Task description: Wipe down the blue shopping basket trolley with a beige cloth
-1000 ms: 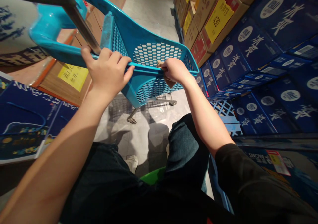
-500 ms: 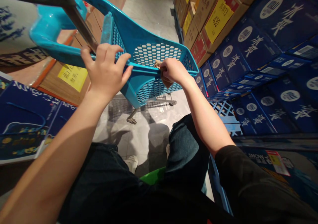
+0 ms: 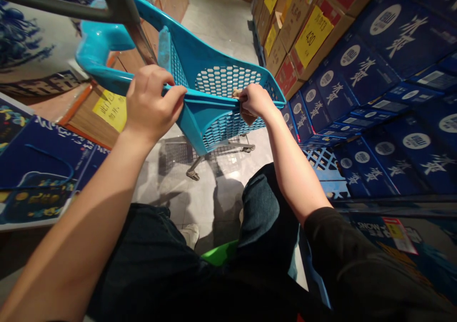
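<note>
A blue plastic shopping cart [image 3: 214,117] with a perforated basket stands tilted in front of me. My left hand [image 3: 152,103] is closed over the cart's near rim, close to its grey metal handle bar [image 3: 121,3]. My right hand [image 3: 255,100] is closed on a small brown cloth [image 3: 246,117] and presses it against the rim further to the right. I sit on a green stool [image 3: 219,253], and my knees are below the cart.
Dark blue cartons [image 3: 374,103] are stacked along the right. Brown boxes with yellow price tags [image 3: 312,36] stand behind them. Blue boxes [image 3: 39,169] and a wooden shelf with a yellow label [image 3: 110,110] are on the left. A grey tiled aisle [image 3: 217,22] runs ahead.
My left hand lifted off the rim and gripped it again further right. The view shifted a little, and the cart now sits more to the right. The right hand stayed on the rim.
</note>
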A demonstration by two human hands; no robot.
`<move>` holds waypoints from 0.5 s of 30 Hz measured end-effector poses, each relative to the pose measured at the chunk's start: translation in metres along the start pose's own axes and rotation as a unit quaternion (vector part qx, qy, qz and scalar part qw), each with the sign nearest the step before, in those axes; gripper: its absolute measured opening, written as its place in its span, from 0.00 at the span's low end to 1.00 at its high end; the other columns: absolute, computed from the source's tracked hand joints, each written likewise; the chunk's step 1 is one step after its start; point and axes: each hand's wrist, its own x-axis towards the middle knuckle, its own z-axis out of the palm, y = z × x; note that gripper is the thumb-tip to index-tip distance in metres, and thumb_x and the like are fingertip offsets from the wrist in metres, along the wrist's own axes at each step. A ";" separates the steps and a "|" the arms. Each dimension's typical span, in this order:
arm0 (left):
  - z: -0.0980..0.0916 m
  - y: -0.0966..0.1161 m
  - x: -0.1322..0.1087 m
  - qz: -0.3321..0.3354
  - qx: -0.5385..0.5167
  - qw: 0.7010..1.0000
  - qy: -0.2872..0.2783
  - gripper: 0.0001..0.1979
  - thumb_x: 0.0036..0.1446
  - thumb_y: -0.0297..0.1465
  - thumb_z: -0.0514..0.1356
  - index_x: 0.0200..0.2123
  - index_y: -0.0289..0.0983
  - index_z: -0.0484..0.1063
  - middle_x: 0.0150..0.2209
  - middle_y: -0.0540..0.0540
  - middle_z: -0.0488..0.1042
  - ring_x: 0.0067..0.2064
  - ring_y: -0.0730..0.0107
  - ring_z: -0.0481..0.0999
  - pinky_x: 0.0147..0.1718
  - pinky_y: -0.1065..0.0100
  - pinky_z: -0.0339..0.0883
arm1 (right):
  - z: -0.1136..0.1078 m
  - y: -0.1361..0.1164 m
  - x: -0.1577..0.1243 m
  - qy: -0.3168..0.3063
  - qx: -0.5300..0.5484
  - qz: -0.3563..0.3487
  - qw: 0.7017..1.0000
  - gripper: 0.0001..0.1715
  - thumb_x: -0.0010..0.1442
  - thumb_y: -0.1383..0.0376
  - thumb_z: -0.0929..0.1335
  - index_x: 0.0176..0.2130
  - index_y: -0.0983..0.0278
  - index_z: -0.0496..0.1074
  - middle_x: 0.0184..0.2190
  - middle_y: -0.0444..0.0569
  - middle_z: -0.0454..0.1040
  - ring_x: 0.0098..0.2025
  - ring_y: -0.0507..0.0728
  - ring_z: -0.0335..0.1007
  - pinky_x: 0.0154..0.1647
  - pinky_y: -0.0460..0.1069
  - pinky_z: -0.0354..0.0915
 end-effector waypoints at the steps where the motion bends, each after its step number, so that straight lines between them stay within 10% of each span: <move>1: 0.000 0.000 0.000 0.009 -0.002 1.000 0.003 0.15 0.68 0.43 0.59 0.54 0.47 0.76 0.60 0.46 0.75 0.71 0.43 0.59 0.71 0.36 0.52 | 0.000 0.000 0.000 0.000 0.001 0.001 1.000 0.11 0.63 0.70 0.68 0.43 0.69 0.80 0.42 0.61 0.80 0.44 0.65 0.73 0.47 0.55 0.65; 9: 0.002 0.024 0.002 0.013 0.054 0.998 -0.019 0.14 0.71 0.37 0.53 0.48 0.41 0.78 0.59 0.41 0.78 0.67 0.42 0.68 0.64 0.30 0.61 | 0.007 -0.001 -0.004 0.039 0.006 0.016 0.999 0.15 0.65 0.70 0.65 0.44 0.68 0.81 0.44 0.62 0.81 0.44 0.63 0.73 0.45 0.51 0.64; 15: 0.013 0.028 -0.003 0.060 0.027 0.997 0.039 0.12 0.63 0.34 0.58 0.46 0.49 0.80 0.48 0.44 0.82 0.61 0.41 0.75 0.64 0.26 0.59 | 0.009 -0.043 -0.017 0.069 0.079 -0.150 0.983 0.23 0.66 0.70 0.63 0.55 0.65 0.80 0.58 0.57 0.79 0.58 0.64 0.73 0.58 0.54 0.68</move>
